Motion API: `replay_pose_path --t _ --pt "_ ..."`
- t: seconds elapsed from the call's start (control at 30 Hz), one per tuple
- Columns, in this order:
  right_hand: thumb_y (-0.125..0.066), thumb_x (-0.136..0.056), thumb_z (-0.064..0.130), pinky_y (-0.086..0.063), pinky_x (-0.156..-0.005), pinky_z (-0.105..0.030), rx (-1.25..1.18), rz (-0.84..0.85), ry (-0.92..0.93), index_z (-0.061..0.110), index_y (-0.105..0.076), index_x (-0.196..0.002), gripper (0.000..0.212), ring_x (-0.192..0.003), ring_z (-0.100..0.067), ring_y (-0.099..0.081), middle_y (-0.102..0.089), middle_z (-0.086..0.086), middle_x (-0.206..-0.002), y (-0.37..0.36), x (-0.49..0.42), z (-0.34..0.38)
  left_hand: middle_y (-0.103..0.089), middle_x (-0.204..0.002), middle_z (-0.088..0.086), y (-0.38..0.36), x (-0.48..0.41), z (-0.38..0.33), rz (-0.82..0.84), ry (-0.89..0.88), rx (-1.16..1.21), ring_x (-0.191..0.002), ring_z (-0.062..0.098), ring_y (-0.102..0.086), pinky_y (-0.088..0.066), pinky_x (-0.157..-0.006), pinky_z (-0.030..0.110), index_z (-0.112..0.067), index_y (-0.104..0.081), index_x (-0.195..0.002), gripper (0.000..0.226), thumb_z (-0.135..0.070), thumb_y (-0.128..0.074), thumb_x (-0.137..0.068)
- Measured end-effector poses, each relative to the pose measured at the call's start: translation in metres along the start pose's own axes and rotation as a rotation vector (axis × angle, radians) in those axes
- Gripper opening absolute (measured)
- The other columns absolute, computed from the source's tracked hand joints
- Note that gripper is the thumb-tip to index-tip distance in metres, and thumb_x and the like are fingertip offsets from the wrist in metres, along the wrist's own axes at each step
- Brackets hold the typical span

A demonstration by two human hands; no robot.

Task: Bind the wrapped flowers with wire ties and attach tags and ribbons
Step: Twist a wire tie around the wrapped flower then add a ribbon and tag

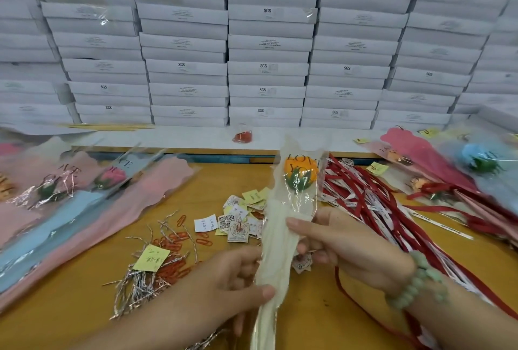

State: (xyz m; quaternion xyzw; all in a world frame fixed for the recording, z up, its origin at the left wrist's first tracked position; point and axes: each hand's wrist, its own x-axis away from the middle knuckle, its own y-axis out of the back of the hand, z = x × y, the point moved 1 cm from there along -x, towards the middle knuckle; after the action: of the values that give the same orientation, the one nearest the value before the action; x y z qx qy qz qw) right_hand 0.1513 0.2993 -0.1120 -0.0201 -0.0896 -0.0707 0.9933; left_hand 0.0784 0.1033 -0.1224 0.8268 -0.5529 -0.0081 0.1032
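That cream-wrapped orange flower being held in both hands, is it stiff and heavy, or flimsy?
Probably light: the left hand and right hand hold the wrapped flower up with fingers alone. The wrap likely feels thin and crinkly, since it creases where gripped. The glossy clear film over the orange flower head may be slippery.

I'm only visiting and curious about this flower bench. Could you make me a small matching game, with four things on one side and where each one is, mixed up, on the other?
Things
1. cream-wrapped orange knitted flower
2. silvery wire ties
3. red ribbons
4. small paper tags

Places
A. on the wooden table, right of the held flower
B. gripped by the left hand and right hand
C. mid-table, just left of the held wrapper
D. near left, by the yellow sticky note

Pairs: 1-B, 2-D, 3-A, 4-C
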Motion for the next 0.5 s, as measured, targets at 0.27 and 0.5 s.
replay_pose_path --t 0.27,0.5 --pt "-0.07 -0.081 0.022 -0.05 -0.058 -0.016 -0.072 0.082 0.027 0.004 -0.066 -0.117 0.041 -0.077 -0.008 -0.066 -0.072 -0.009 -0.106 0.003 -0.003 -0.001 -0.072 -0.116 0.002 0.006 0.0 0.005 0.021 0.001 0.097 -0.075 0.005 -0.065 -0.046 -0.048 0.015 -0.021 -0.047 -0.131 0.047 -0.011 -0.067 -0.09" --pt "-0.069 -0.085 0.018 -0.054 -0.073 -0.02 0.117 0.158 0.017 0.01 -0.067 -0.115 0.031 -0.09 -0.01 -0.068 -0.073 -0.005 -0.108 0.008 0.001 0.008 -0.074 -0.105 0.009 0.013 0.0 0.013 -0.14 -0.019 0.269 -0.065 0.01 -0.063 -0.044 -0.043 0.019 -0.017 -0.055 -0.127 0.056 -0.01 -0.076 -0.075"
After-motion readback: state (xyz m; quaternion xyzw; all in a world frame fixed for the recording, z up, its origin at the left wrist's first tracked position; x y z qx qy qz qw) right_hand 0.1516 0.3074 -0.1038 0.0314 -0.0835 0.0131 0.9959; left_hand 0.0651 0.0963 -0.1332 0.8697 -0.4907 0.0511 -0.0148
